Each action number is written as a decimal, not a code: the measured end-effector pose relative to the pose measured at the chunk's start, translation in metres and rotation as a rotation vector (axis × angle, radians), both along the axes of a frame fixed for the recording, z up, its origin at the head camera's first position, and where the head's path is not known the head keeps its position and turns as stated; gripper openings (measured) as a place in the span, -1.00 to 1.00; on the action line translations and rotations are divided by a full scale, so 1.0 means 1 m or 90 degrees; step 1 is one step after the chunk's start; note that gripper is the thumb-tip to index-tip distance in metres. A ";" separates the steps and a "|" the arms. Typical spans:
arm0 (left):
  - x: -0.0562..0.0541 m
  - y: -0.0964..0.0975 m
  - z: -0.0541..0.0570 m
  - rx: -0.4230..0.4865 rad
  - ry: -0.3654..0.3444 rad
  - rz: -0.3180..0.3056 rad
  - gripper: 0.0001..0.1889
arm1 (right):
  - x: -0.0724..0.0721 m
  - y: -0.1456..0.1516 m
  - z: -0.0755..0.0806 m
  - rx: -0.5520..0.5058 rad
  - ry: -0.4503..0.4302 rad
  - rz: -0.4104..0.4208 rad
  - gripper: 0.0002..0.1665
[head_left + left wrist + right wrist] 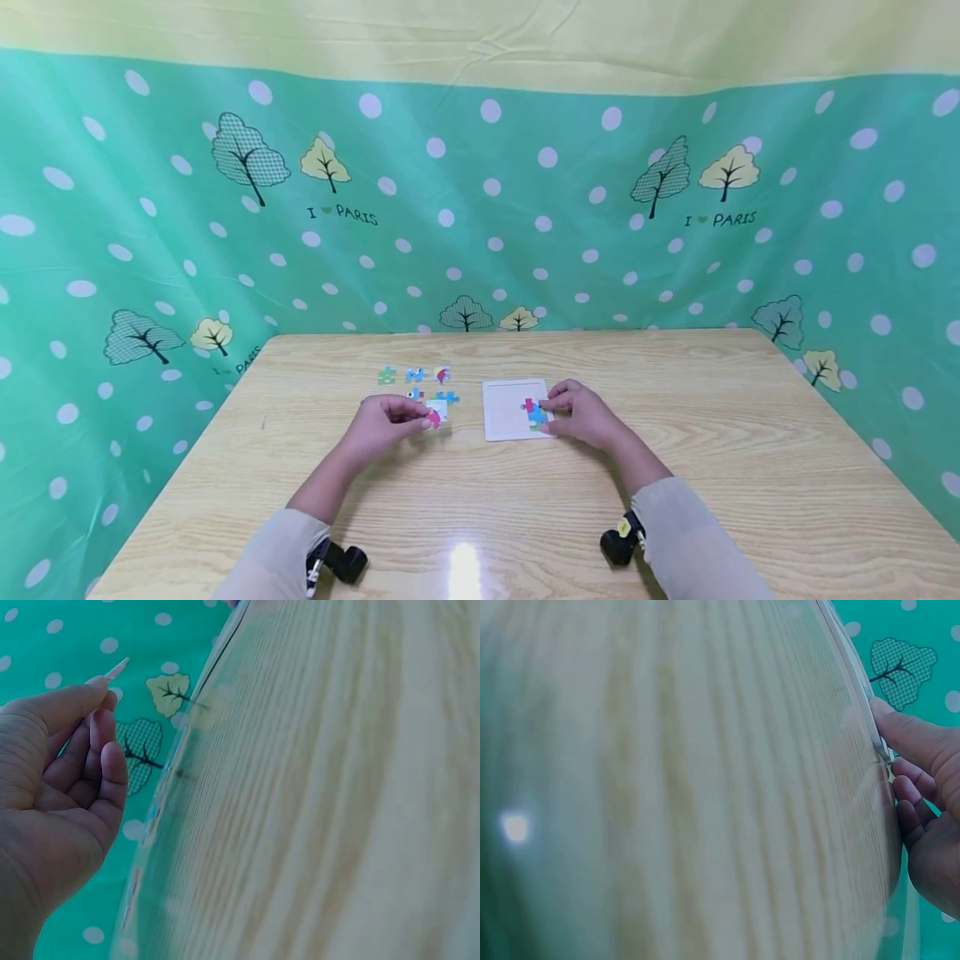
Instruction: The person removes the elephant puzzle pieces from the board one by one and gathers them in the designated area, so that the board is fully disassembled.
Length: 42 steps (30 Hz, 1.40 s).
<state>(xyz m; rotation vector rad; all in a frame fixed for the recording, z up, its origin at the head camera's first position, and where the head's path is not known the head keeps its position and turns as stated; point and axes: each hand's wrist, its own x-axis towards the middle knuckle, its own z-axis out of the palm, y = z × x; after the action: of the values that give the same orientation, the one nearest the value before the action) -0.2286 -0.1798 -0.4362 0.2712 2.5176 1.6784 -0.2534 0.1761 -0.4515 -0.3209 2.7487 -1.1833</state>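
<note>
Between its thumb and fingertips my left hand (387, 424) pinches a white and pink jigsaw piece (437, 412), held above the table. The left wrist view shows this piece (118, 668) edge-on at the fingertips. A square white puzzle tray (504, 414) lies flat to the right, with joined red, blue and green jigsaw pieces (536, 412) along its right side. My right hand (587, 416) grips the tray's right edge, thumb and index finger by those pieces. In the right wrist view, the thumb (915, 733) lies against the tray edge with the other fingers curled beside it.
Several loose jigsaw pieces (415, 375) lie in two rows beyond my left hand, left of the tray. The wooden table (480, 492) ends at a green dotted curtain (517, 200) at the back and sides. Each wrist wears a black camera (348, 564).
</note>
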 end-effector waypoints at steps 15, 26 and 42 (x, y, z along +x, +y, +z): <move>0.003 -0.026 -0.006 -0.024 0.000 0.017 -0.85 | 0.000 0.000 0.001 -0.002 -0.005 -0.002 -0.52; 0.005 -0.043 -0.004 -0.023 -0.008 0.030 -0.82 | 0.001 0.000 0.001 -0.007 -0.005 -0.007 -0.52; 0.001 -0.070 -0.011 -0.081 -0.020 0.065 -0.76 | 0.000 0.000 0.002 -0.001 0.002 -0.003 -0.53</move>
<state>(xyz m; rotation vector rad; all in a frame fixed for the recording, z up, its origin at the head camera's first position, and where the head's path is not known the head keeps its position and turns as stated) -0.2272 -0.2494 -0.4475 0.1048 2.6427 1.5335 -0.2530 0.1762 -0.4500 -0.3167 2.7521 -1.1875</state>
